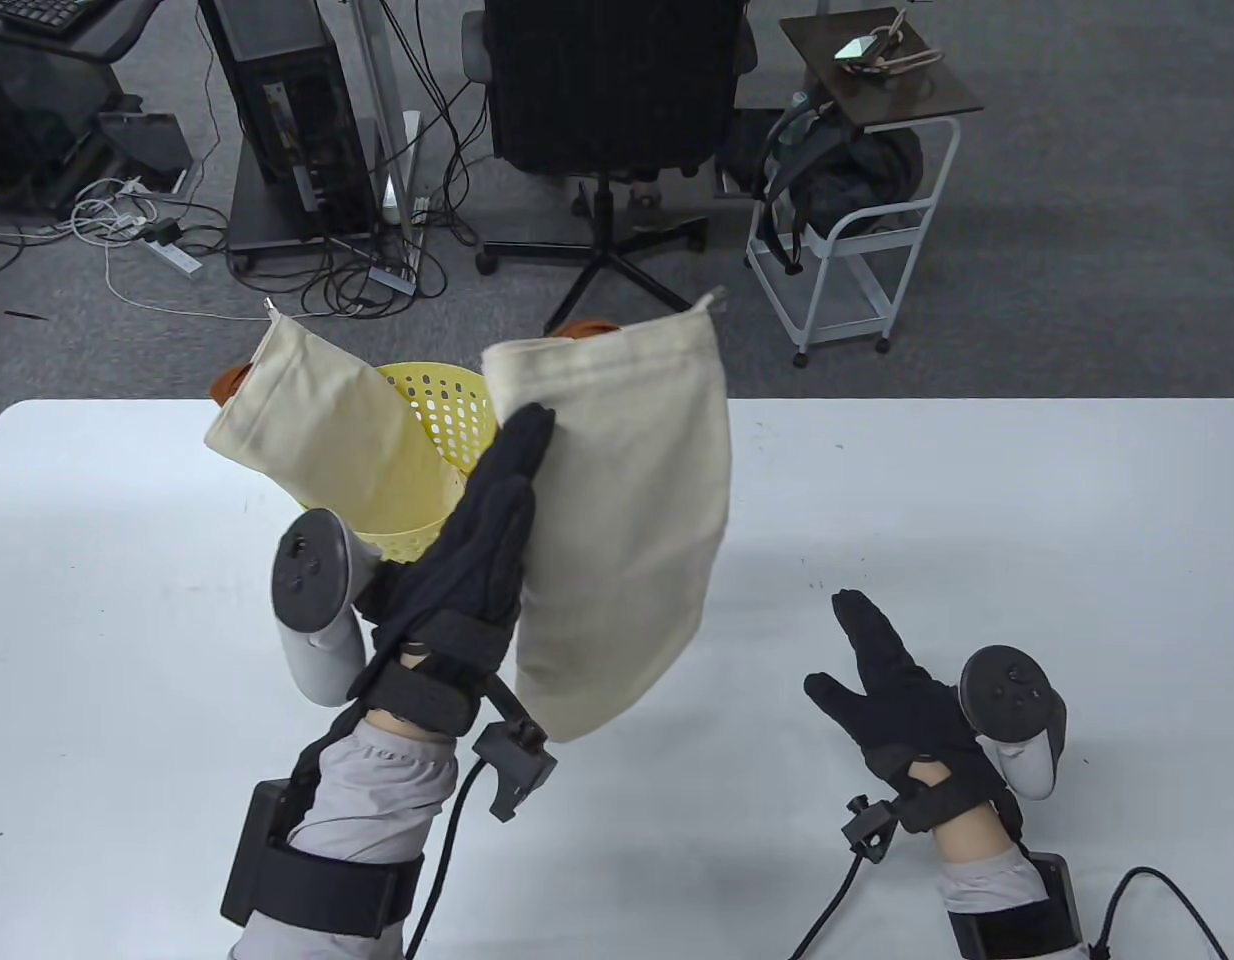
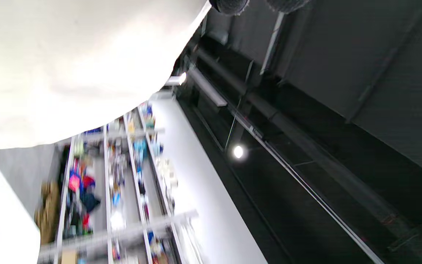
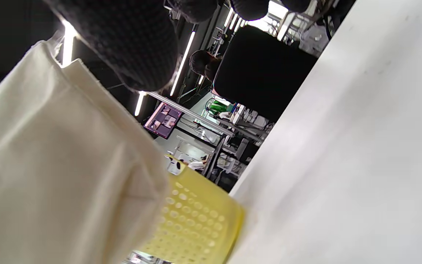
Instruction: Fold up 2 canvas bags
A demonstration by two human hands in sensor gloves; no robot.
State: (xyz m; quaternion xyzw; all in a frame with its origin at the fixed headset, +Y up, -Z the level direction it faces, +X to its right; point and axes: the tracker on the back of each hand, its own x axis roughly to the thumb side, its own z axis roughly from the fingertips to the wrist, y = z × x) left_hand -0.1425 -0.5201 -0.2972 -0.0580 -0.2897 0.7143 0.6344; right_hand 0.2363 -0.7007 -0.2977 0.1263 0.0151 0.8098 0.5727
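White tabletop (image 1: 877, 500): left hand (image 1: 482, 560) grips bag (image 1: 627, 520) aloft; right hand (image 1: 902, 690) fingers apart. Pickup step; next, lay bag flat.

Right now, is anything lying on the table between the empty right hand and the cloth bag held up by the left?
Nothing: in the table view, only bare white table separates the right hand from the lifted canvas bag.

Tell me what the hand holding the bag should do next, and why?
Probably lower it. The left hand holds one canvas bag up in the air, unfolded, while the right hand waits open on the white table. Laying it flat there lets folding start.
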